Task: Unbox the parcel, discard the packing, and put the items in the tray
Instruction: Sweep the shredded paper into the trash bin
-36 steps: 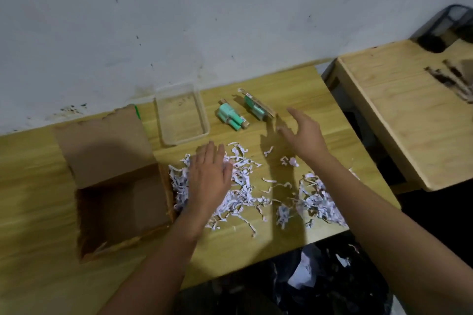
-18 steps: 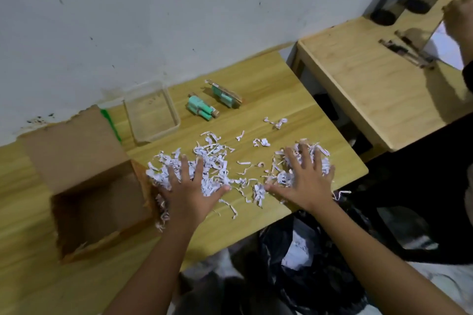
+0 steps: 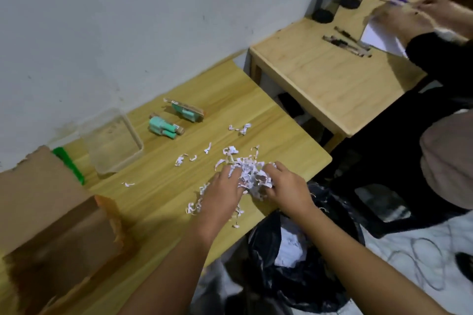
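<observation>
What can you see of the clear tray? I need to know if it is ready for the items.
The clear tray is a shallow rectangular container that looks like transparent plastic, with the wooden table showing through it. It sits upright near the wall and appears empty. The two green packaged items lie on the table to its right, apart from it. The cardboard box stands to its left. Neither hand touches it.

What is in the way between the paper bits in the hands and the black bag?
Nothing visible. The left hand and right hand cup the shredded paper together near the table edge, and the open black bag sits just below that edge with only air between.
</observation>
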Action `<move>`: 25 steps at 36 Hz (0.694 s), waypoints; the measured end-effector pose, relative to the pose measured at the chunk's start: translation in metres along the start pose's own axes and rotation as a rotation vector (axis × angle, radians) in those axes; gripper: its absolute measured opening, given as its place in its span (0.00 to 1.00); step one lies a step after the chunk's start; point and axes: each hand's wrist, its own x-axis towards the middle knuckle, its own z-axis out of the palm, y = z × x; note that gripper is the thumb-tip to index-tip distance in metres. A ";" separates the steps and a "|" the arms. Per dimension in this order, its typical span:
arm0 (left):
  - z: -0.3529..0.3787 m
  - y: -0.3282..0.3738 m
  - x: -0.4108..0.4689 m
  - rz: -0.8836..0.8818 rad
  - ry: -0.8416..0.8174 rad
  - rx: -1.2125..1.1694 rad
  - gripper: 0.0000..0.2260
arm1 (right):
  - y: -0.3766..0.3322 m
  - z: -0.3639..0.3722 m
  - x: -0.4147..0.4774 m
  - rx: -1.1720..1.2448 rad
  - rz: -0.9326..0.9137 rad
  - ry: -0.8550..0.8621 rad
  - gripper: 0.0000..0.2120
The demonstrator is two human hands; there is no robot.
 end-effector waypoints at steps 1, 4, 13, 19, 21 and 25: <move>0.001 0.010 0.004 0.030 -0.002 -0.023 0.18 | 0.009 -0.008 -0.005 0.031 0.048 0.029 0.17; 0.007 0.045 0.016 0.129 -0.044 -0.057 0.19 | 0.040 -0.030 -0.025 0.071 0.181 0.110 0.16; 0.060 0.156 0.021 0.440 -0.185 -0.089 0.15 | 0.124 -0.035 -0.115 0.203 0.511 0.319 0.12; 0.118 0.185 0.009 0.521 -0.331 -0.058 0.15 | 0.159 0.006 -0.165 0.289 0.751 0.303 0.15; 0.136 0.185 0.006 0.507 -0.373 -0.040 0.15 | 0.168 0.023 -0.172 0.358 0.822 0.289 0.14; 0.169 0.175 0.003 0.407 -0.458 -0.074 0.17 | 0.175 0.054 -0.176 0.544 0.883 0.255 0.15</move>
